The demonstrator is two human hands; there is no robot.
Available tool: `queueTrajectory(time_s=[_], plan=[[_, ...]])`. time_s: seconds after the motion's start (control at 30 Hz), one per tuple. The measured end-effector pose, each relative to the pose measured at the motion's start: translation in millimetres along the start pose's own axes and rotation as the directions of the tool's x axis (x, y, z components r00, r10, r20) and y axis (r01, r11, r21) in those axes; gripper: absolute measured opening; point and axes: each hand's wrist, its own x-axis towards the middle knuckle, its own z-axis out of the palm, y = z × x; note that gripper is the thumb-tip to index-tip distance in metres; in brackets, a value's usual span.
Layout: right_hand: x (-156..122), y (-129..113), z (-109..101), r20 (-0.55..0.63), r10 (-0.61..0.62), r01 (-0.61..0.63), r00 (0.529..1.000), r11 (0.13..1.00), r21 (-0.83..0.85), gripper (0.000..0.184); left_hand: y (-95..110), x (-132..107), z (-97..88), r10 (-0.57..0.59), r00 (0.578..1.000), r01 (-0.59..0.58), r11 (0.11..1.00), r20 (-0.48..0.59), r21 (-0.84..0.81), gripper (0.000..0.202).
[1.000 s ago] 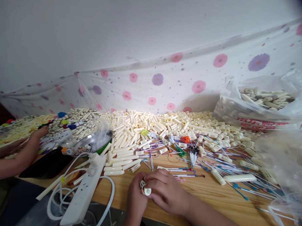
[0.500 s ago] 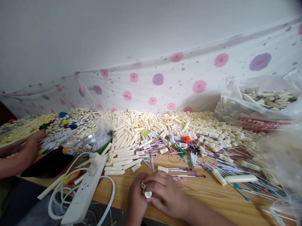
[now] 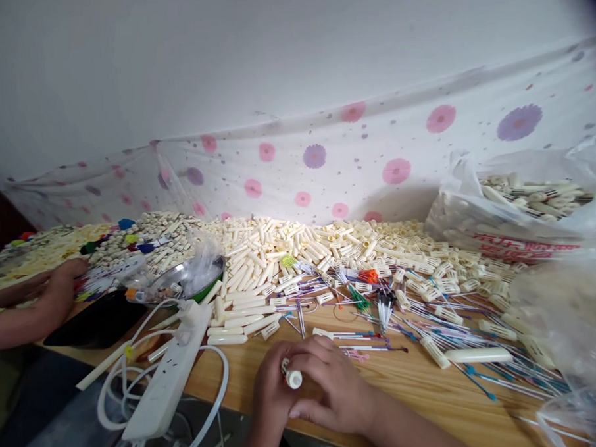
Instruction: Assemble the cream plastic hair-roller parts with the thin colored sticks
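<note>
Both my hands meet at the near edge of the wooden table [image 3: 424, 389]. My left hand [image 3: 268, 389] and my right hand [image 3: 329, 380] are closed together on a small cream plastic tube [image 3: 291, 377], its round end showing between the fingers. Just beyond my hands lie thin coloured-tipped brush sticks [image 3: 381, 312] and a big heap of cream plastic tubes [image 3: 289, 250].
A white power strip [image 3: 169, 377] with looped cable lies at the left front. A black tray [image 3: 97, 321] and a metal bowl [image 3: 182, 278] sit left. Another person's hand [image 3: 63, 276] works at far left. Plastic bags of parts [image 3: 524, 204] stand at right. A flowered cloth [image 3: 325, 163] hangs behind.
My hands shifted slightly and turned the cream tube between them. The other person's hand at far left drew back a little from the pile.
</note>
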Motion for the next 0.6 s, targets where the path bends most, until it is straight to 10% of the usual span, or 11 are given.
queueTrajectory(time_s=[0.3,0.6], plan=[[-2.4,9.1,0.7,0.133,0.035,-0.003,0.99,0.973,-0.23,0.037,5.2,0.6,-1.0,-0.097,0.989,0.086,0.99,0.108,0.108,0.015],[4.1,13.3,-20.2,0.421,0.255,-0.039,0.871,0.889,-0.457,0.037,17.6,10.3,-0.9,-0.211,0.96,0.107,0.883,0.183,0.457,0.019]])
